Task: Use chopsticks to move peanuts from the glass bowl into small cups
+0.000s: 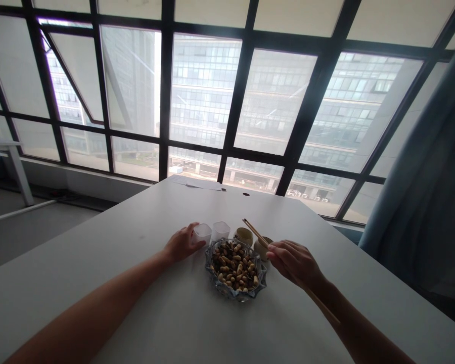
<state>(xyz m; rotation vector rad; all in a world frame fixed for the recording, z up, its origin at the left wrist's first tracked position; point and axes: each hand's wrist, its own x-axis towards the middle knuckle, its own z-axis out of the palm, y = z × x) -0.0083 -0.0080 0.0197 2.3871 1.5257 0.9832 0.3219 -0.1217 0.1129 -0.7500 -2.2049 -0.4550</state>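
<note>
Head view. Left hand [182, 244] just left of centre, forearm reaching in from lower left corner. Closes narrowly on cup [203, 233], thumb at near side, fingers behind. Clear plastic, upright on table [197, 328]. Second cup [220, 230] just right of it, same kind, upright, touched by no hand. Cannot tell whether touching the first.

Right hand [293, 260] right of centre, forearm entering from lower right. Holds chopsticks [253, 230] in curled fingers. Slant from upper left, above the pots, down through the grip and out along the wrist toward lower right. Cannot tell which end is the tip.

Bowl [233, 296] between both hands, slightly below centre: cut glass, scalloped rim, standing on table. Filled with nuts [234, 265], pale shells mixed with darker ones. Sits just right of left hand and just left of right hand, apparently touched by neither.

Pots [244, 235] behind bowl, two of them, small, beige, round. One just right of second cup, the other partly hidden behind chopsticks and right hand's fingers.

Farther up table, near its far edge: paper [197, 183] lying flat, and small dark spot [246, 194] right of it.

Window [202, 91] across upper frame, dark bars in a grid, office blocks beyond. Curtain [428, 202] down right edge, grey-blue. Second table [7, 146] at left edge, white, only partly in view.
</note>
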